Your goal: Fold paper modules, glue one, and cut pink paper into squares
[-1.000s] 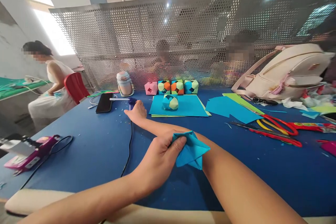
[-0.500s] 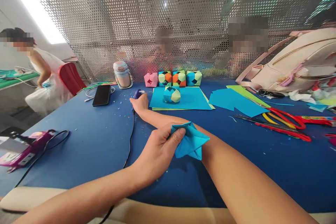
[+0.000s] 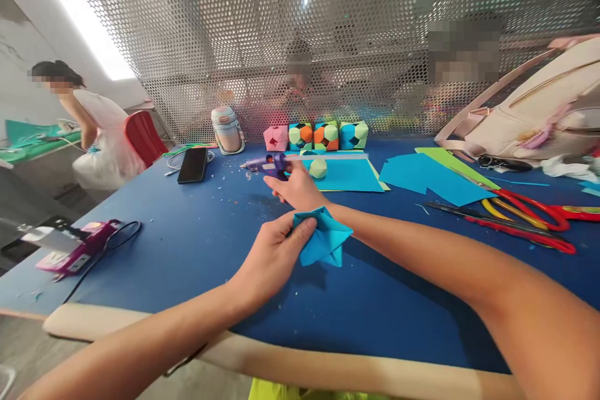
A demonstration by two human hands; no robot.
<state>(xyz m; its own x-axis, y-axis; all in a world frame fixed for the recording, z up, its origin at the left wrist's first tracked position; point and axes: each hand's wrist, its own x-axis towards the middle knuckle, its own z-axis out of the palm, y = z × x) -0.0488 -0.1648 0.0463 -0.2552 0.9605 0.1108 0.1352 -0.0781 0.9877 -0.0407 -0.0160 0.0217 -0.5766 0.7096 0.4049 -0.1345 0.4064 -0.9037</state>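
Between thumb and fingers my left hand (image 3: pixel 276 249) pinches a folded blue paper piece (image 3: pixel 327 237) with pointed corners, held above the table. Farther forward, my right hand (image 3: pixel 302 184) grips a purple hot glue gun (image 3: pixel 267 165), its nozzle pointing left and a clear glue stick (image 3: pixel 328 157) reaching out of its back to the right. Behind that hand, a paper ball (image 3: pixel 318 168) rests on blue paper sheets (image 3: pixel 359 175), partly hidden. Several folded paper balls, among them a pink one (image 3: pixel 275 138), stand in a row along the mesh screen.
Scissors (image 3: pixel 525 231) with red handles and cut blue paper (image 3: pixel 434 178) lie to the right, near a cream backpack (image 3: pixel 539 100). On the left are a phone (image 3: pixel 192 165), a flask (image 3: pixel 227 130) and a magenta power strip (image 3: pixel 79 250). A person in white (image 3: pixel 100 119) sits beyond.
My right hand has lifted the glue gun off the table and moved it right, turning it sideways. My left hand, still holding the blue paper piece, has shifted slightly left in view.
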